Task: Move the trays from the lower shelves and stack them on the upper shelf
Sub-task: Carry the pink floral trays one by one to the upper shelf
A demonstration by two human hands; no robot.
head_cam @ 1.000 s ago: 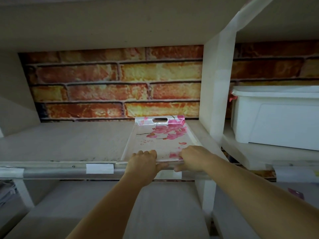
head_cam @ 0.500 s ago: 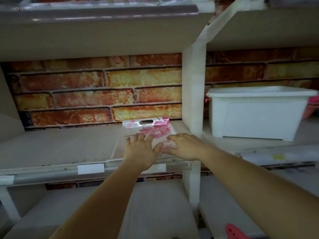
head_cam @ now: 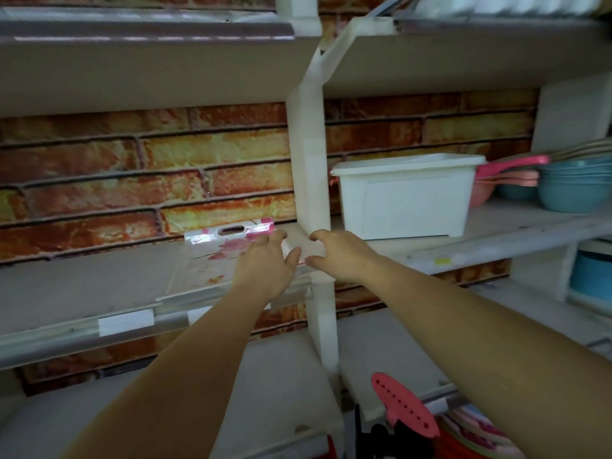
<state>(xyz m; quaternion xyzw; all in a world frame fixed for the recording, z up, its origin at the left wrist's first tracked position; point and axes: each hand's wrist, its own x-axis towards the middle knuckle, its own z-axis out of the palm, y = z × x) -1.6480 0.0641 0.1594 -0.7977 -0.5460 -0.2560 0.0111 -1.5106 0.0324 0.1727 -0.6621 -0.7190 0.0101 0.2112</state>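
A white tray with pink flowers and a handle slot (head_cam: 212,260) lies flat on the upper shelf (head_cam: 76,286), its far end near the brick wall. My left hand (head_cam: 265,263) rests palm down on the tray's right part, fingers spread. My right hand (head_cam: 334,253) hovers just right of the tray beside the white upright post (head_cam: 311,180), fingers curled apart and holding nothing.
A white plastic bin (head_cam: 407,197) stands on the shelf to the right, with blue bowls (head_cam: 573,187) and pink ladles (head_cam: 510,170) beyond. Below right lie a pink perforated utensil (head_cam: 404,405) and stacked pink-edged items (head_cam: 477,429). Another shelf board (head_cam: 142,61) hangs overhead.
My hands slid forward from the tray's near edge onto its surface, pushing it deeper. My right hand has now come off the tray. The view has tilted upward and right.
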